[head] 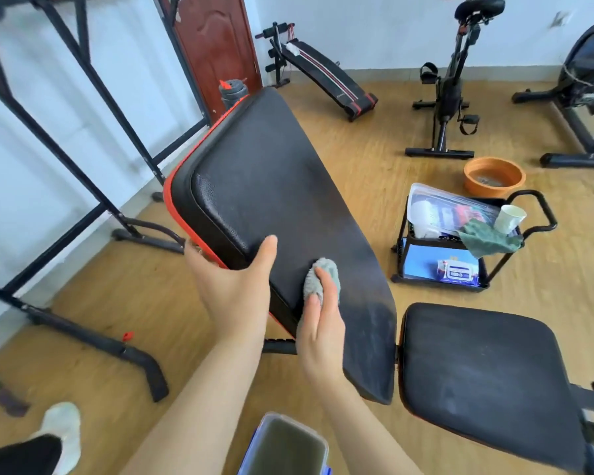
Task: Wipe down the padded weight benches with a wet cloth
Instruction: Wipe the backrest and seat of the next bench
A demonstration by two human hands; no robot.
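From the head view, I see a black padded backrest with red edge trim [271,186] tilted up, running away towards a brown door. Just beside its lower end sits the separate black padded seat pad [487,375], with a narrow gap between them.

My operator's left hand [234,286] grips the backrest's left side edge, with the thumb lying on the top face and the fingers wrapped round behind the red trim. The right hand [323,330] has its fingers curled over a bunched grey cloth [323,272] and presses it onto the backrest's surface near the lower left corner. A dull, streaky patch shows on the pad to the right of that hand.

At the bottom edge, below both forearms, is a clear plastic box with blue clips [285,447], open and holding murky greenish water.

To the right of the backrest stands a black two-tier metal cart with a loop handle [542,214]. Its top tier carries a clear lidded plastic tub [450,207] lying tilted, with mixed items inside that I cannot make out. A white paper cup [510,217] leans at the handle end, and a dark green rag [487,240] is draped over the rail. The lower tier holds a blue-and-white pack of wipes [456,270].

On the wooden floor beyond the cart sits a round orange basin [494,176]. Something dark lies at its bottom, but I cannot tell what.
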